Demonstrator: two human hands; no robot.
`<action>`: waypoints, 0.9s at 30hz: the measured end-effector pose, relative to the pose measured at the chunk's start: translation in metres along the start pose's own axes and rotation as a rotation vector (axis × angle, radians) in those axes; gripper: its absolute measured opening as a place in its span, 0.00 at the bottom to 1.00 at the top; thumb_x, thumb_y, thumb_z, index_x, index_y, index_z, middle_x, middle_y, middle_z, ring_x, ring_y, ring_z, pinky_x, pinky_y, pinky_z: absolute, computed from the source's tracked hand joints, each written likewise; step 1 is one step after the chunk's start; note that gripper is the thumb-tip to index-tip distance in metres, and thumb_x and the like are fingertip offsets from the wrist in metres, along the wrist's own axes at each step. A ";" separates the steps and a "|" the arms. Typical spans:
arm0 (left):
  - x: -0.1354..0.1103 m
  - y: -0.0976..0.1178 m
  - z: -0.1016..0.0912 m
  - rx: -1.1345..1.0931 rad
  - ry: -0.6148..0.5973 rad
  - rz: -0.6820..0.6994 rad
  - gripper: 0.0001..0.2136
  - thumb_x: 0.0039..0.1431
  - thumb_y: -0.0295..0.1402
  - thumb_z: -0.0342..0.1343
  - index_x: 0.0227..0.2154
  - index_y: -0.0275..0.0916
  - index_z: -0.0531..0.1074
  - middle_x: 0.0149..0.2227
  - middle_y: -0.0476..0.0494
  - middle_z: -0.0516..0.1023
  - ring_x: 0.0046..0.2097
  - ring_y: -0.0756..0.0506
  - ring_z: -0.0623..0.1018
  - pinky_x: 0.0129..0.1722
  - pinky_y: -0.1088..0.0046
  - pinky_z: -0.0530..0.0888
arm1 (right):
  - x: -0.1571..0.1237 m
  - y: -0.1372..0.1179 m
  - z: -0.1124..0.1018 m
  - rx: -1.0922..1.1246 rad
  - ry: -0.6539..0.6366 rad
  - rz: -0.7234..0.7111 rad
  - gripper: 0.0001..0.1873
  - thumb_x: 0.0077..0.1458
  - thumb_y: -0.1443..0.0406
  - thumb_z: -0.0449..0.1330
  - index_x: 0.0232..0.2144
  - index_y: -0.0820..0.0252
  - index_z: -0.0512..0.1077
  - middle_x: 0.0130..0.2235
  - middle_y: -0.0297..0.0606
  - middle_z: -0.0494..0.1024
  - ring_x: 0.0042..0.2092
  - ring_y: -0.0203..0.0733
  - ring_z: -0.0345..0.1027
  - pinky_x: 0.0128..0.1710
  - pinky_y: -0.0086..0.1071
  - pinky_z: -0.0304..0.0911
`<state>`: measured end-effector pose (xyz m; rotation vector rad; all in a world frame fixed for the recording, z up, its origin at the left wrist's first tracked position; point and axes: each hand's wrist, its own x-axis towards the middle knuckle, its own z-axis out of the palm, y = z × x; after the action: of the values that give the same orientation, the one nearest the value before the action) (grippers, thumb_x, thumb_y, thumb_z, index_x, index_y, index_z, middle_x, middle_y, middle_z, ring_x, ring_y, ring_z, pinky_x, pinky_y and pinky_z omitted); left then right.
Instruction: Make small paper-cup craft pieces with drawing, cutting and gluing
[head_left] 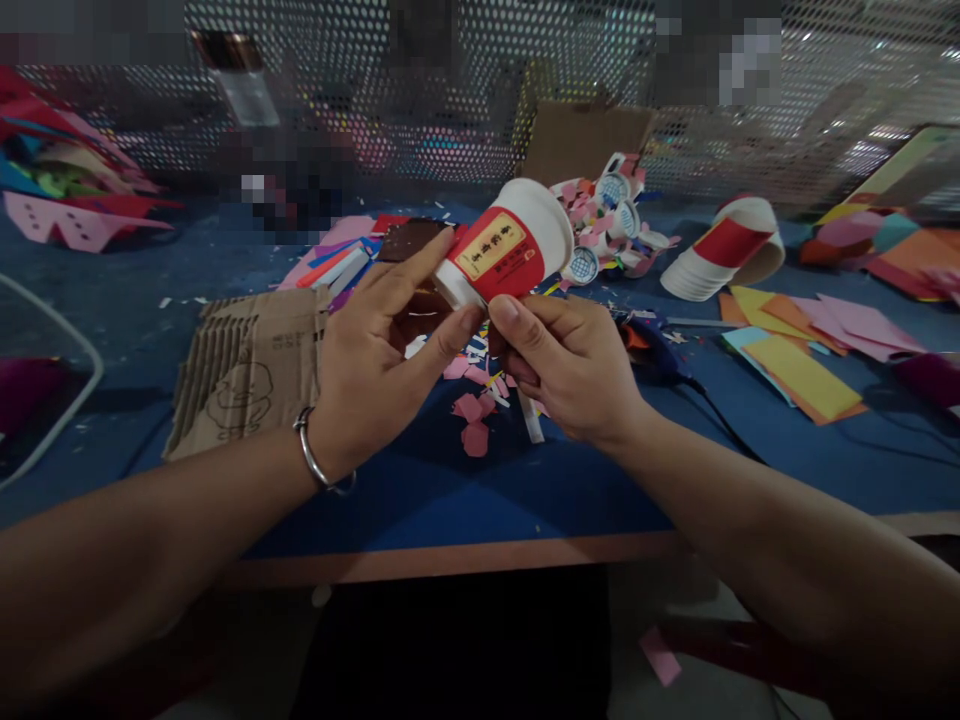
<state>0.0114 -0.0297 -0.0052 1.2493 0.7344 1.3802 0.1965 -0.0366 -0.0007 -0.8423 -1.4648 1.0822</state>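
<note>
Together, left hand [375, 340] and right hand [574, 365] around tilted cup [504, 245].

Blue counter [420, 510], littered with paper scraps [474, 437]. Corrugated cardboard [244, 375] bearing a line drawing lies at left; a white cable [98, 362] curves farther left. Yellow paper [806, 378] overlaps orange at right. Brown board [585, 140] stands before a perforated metal panel [517, 45].

There is one held cup [517, 255] and one bracelet [308, 452].
</note>
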 end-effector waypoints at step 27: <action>-0.002 0.006 0.008 0.194 0.062 0.093 0.18 0.58 0.36 0.78 0.50 0.48 0.86 0.50 0.47 0.87 0.59 0.37 0.82 0.66 0.58 0.78 | -0.001 0.001 0.000 -0.067 0.002 -0.042 0.33 0.60 0.40 0.73 0.21 0.55 0.67 0.22 0.30 0.64 0.26 0.34 0.55 0.21 0.32 0.47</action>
<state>0.0172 -0.0348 0.0019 1.4120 0.8799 1.4554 0.1970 -0.0369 -0.0022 -0.8549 -1.5178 1.0060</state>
